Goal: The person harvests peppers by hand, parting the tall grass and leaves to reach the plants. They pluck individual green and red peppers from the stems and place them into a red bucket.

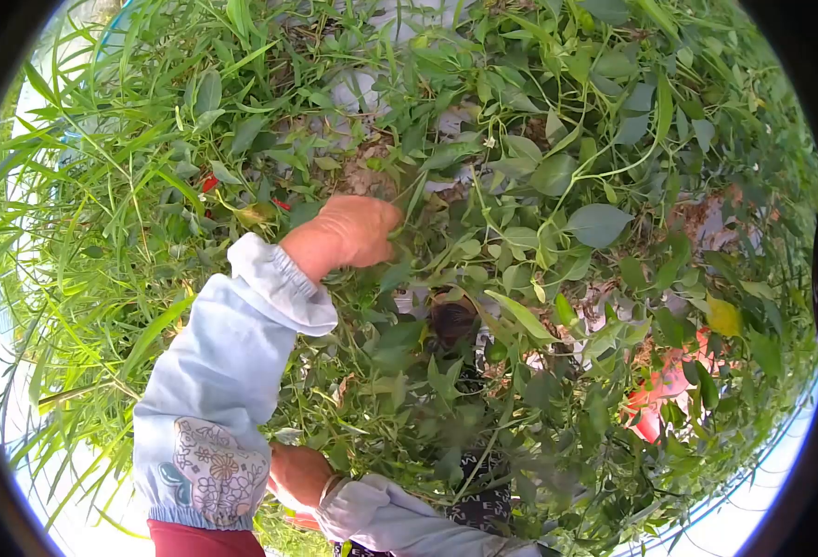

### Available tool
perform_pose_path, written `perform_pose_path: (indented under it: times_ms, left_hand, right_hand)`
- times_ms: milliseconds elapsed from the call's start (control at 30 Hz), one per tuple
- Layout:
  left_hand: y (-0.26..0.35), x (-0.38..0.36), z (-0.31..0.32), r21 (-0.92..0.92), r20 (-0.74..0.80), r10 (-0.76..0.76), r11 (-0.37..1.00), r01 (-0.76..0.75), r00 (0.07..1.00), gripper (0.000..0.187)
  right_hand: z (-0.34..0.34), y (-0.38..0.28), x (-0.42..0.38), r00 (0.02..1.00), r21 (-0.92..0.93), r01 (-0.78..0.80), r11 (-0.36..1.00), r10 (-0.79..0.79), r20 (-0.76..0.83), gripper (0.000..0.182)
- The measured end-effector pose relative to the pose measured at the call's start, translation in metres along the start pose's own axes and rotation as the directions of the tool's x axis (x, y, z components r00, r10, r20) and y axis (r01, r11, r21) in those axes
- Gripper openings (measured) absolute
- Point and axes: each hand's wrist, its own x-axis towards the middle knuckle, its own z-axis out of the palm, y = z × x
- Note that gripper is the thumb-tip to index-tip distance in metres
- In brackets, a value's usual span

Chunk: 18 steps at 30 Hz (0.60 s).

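My left hand [351, 230], its arm in a pale blue sleeve [214, 371] with a printed flower patch, reaches into the green pepper plants [520, 237]. Its fingers are curled closed among stems and leaves; what they hold, if anything, is hidden. A red pepper [209, 183] shows among the leaves to its left, and another red pepper [281, 204] peeks out nearer the wrist. Lower down, my right hand [299, 475] is partly covered by the left sleeve. Its fingers are hidden, and a band circles its wrist.
Grassy weeds [84, 186] grow thickly on the left. Pale ground sheeting [358, 91] shows through the foliage. At the right, a red and pink object [659, 395] lies behind leaves, near a yellow leaf [724, 317]. Black cloth with white letters [483, 487] is below.
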Motion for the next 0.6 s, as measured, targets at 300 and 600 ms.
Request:
perform_pose_path:
  times_ms: [300, 600]
  left_hand:
    - [0.003, -0.056, 0.048, -0.014, -0.329, 0.203, 0.976, -0.219, 0.922, 0.052]
    - [0.026, -0.092, 0.024, -0.146, -0.614, 0.291, 0.872, -0.467, 0.734, 0.043]
  right_hand:
    - [0.001, 0.001, -0.002, 0.999, 0.032, -0.024, 0.999, 0.023, 0.022, 0.03]
    - [-0.003, -0.003, 0.004, 0.999, 0.086, -0.051, 0.995, 0.051, 0.004, 0.024]
